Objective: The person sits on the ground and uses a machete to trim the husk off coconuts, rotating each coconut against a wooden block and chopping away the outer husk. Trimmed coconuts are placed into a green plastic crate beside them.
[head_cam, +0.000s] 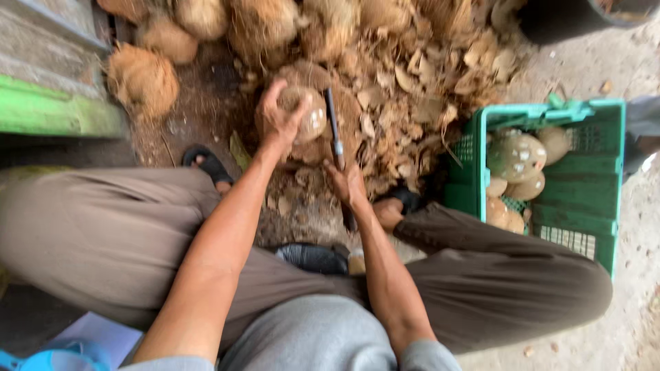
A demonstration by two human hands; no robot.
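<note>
**Desk:** Coconut (303, 113), husked and pale brown, sits on a worn stump between your knees, under your left hand (278, 118). How is it held?

**Field:** Your left fingers curl over its top and near side, clamping it down on the block. Your right hand (346, 183) is wrapped tight around the handle of a dark-bladed knife (333, 130), whose blade stands just beside the nut on its right.

**Desk:** How would you judge it handles?

**Field:** Hard and stiff, I'd say, fairly heavy for its size, and round enough to roll. The scraped shell looks smooth in patches, so it may slip. Keep your palm over the crown and your fingertips on the side away from the blade.

**Desk:** What surrounds you?

**Field:** Unhusked coconuts (143, 79), shaggy and tan, are piled at the top of the frame, with a drift of husk scraps (426, 82) spreading right. A green plastic crate (584, 199) stands near your right knee, holding several peeled, mottled nuts (517, 156).

**Desk:** Any packages, labels, signs?

**Field:** None I can make out. The crate has slotted walls and a paler panel on its near side. A green painted ledge (48, 113) runs along the left edge, a blue object (62, 357) shows bottom left, and a dark bucket (577, 17) peeks in top right.
</note>
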